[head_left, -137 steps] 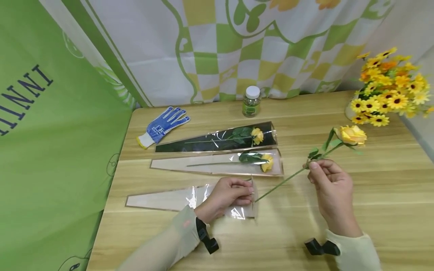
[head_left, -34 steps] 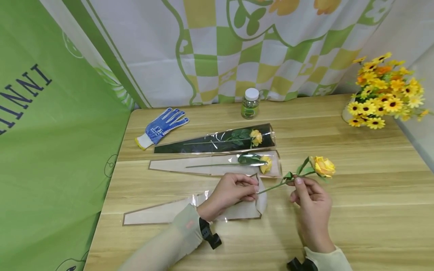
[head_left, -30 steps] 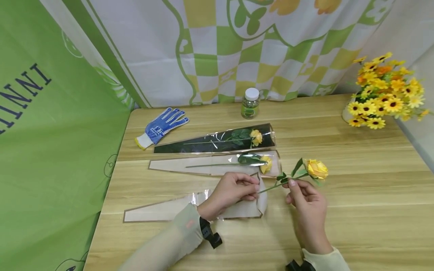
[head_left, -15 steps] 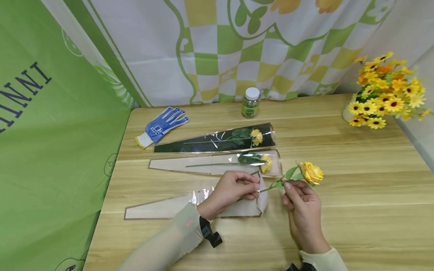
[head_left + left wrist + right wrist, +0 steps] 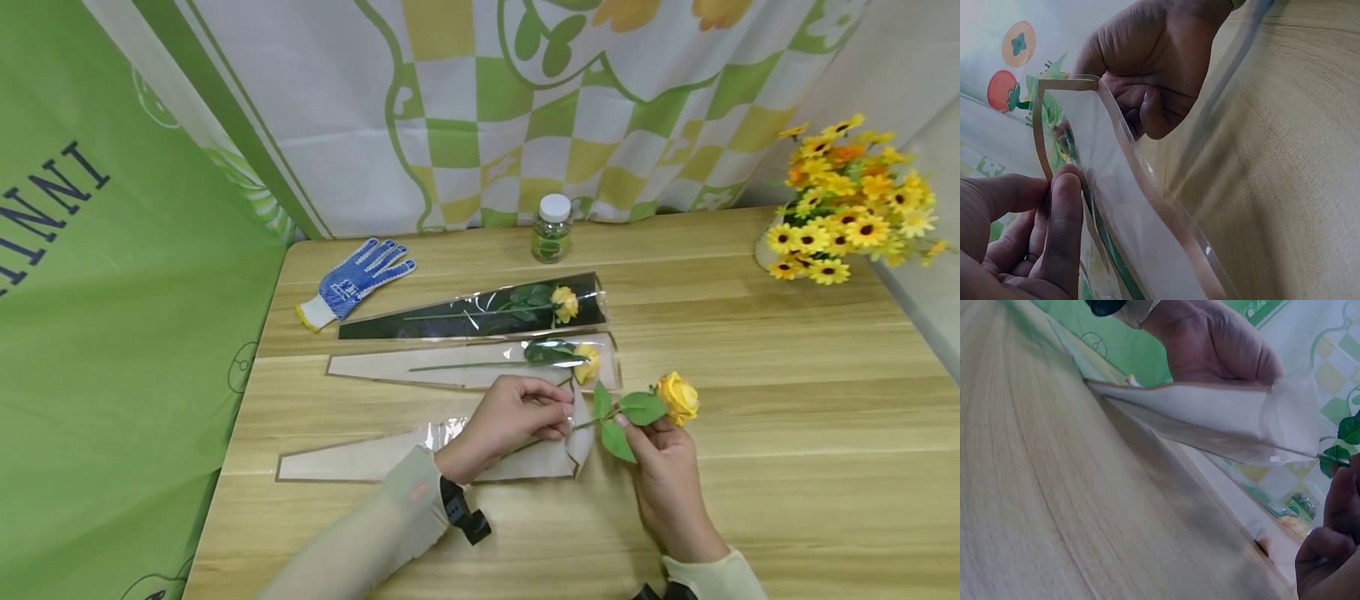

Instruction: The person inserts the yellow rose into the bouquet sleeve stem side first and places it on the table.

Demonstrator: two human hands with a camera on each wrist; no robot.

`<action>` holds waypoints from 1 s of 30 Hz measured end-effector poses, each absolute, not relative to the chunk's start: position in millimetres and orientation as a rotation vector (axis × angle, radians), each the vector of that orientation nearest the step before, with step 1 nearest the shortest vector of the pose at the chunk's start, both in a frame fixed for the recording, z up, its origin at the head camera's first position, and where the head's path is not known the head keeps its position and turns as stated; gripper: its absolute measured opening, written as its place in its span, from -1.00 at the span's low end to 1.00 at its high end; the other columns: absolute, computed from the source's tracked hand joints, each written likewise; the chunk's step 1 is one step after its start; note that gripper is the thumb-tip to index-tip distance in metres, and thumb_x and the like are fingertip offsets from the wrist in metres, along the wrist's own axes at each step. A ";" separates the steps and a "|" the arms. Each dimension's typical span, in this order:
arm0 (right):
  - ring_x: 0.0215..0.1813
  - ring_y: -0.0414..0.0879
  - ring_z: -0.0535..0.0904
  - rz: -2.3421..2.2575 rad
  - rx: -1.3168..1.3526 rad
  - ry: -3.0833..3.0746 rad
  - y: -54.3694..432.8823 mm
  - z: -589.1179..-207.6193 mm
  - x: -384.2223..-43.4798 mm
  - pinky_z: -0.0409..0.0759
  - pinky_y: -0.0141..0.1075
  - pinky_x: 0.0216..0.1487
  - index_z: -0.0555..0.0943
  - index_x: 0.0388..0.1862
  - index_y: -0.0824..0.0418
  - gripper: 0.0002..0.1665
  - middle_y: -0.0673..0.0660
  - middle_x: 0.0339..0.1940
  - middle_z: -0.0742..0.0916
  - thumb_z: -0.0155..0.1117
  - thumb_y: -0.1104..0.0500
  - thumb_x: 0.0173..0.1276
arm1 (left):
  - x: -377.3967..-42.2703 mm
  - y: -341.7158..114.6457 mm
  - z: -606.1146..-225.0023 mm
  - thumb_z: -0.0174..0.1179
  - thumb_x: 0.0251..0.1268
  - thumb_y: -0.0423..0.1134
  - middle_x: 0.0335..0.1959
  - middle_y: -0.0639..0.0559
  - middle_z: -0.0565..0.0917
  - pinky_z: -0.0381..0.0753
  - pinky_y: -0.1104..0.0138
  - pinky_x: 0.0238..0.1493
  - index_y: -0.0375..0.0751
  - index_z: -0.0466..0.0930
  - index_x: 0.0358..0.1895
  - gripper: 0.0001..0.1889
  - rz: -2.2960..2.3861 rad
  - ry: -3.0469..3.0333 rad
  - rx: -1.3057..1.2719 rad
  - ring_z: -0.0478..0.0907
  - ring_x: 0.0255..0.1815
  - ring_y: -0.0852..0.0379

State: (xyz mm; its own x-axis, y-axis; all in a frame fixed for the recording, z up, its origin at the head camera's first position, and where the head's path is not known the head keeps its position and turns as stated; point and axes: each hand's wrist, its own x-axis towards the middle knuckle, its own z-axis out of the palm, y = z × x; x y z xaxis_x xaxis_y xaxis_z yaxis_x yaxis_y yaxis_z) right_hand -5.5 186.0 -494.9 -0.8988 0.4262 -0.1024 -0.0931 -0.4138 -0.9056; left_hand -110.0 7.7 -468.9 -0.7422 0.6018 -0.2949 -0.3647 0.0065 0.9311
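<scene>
In the head view my left hand pinches the wide open end of a clear flower sleeve with a white back and brown border. My right hand holds a yellow artificial rose by its stem, just below the bloom, beside the green leaves. The rose's lower stem runs inside the sleeve, as the left wrist view shows with the green stem behind the film. Bloom and leaves are outside the mouth. In the right wrist view the sleeve slants up off the table at its wide end.
Behind lie two filled sleeves, one white-backed and one black-backed, each with a yellow rose. A blue-and-white glove, a white-capped jar and a pot of yellow flowers stand or lie along the table's back.
My right hand has moved left with the rose, and more of its stem is inside the sleeve. The leaves have turned and spread. My left hand keeps its pinch on the sleeve.
</scene>
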 end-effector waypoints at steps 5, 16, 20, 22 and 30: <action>-0.04 -0.15 0.65 2.356 -0.375 -1.518 186.3 -496.9 -5.0 0.72 -0.39 -0.02 0.63 -0.01 0.27 -0.71 0.11 -0.11 0.72 0.16 0.55 0.43 | -110.7 7.4 -468.9 0.37 0.27 -0.47 -0.39 -0.23 0.75 0.82 0.26 -0.28 -0.47 0.72 -0.13 -0.85 1.829 1.578 0.262 0.72 -0.42 0.09; -0.03 -0.13 0.65 2.358 -0.265 -1.563 186.7 -500.2 -4.6 0.67 -0.37 0.09 0.61 -0.04 0.34 -0.66 0.07 -0.13 0.73 0.13 0.64 0.36 | -113.7 8.9 -465.5 0.37 0.28 -0.45 -0.37 -0.24 0.75 0.82 0.26 -0.28 -0.45 0.73 -0.12 -0.85 1.810 1.578 0.284 0.71 -0.44 0.10; -0.04 -0.12 0.66 2.304 -0.233 -1.625 187.7 -500.1 -4.9 0.68 -0.37 0.04 0.64 -0.09 0.36 -0.67 0.08 -0.14 0.75 0.12 0.65 0.35 | -114.7 8.4 -463.2 0.38 0.28 -0.45 -0.37 -0.22 0.75 0.82 0.25 -0.27 -0.43 0.74 -0.12 -0.84 1.799 1.587 0.277 0.71 -0.45 0.11; -0.04 -0.12 0.66 2.274 -0.235 -1.688 188.3 -499.6 -5.6 0.67 -0.38 0.04 0.63 -0.07 0.43 -0.73 0.08 -0.13 0.75 0.15 0.63 0.35 | -114.9 8.0 -461.5 0.38 0.28 -0.44 -0.36 -0.22 0.76 0.82 0.25 -0.27 -0.43 0.74 -0.11 -0.84 1.800 1.584 0.283 0.71 -0.45 0.11; 0.01 -0.13 0.66 2.249 -0.284 -1.880 190.0 -498.8 -8.1 0.66 -0.38 0.08 0.48 0.04 0.62 -0.71 0.07 -0.10 0.75 0.25 0.52 0.40 | -116.8 6.7 -460.1 0.35 0.29 -0.48 -0.33 -0.26 0.75 0.81 0.30 -0.30 -0.45 0.73 -0.08 -0.83 1.852 1.559 0.304 0.71 -0.43 0.11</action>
State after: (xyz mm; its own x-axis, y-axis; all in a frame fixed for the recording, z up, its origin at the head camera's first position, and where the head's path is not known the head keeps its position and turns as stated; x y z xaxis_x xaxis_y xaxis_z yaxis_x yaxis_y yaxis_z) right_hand -8.1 190.0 -498.8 -0.9624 0.2709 -0.0212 -0.0271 -0.1734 -0.9845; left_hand -116.8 6.7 -460.1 -0.7362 0.6305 -0.2460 -0.3500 -0.0436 0.9357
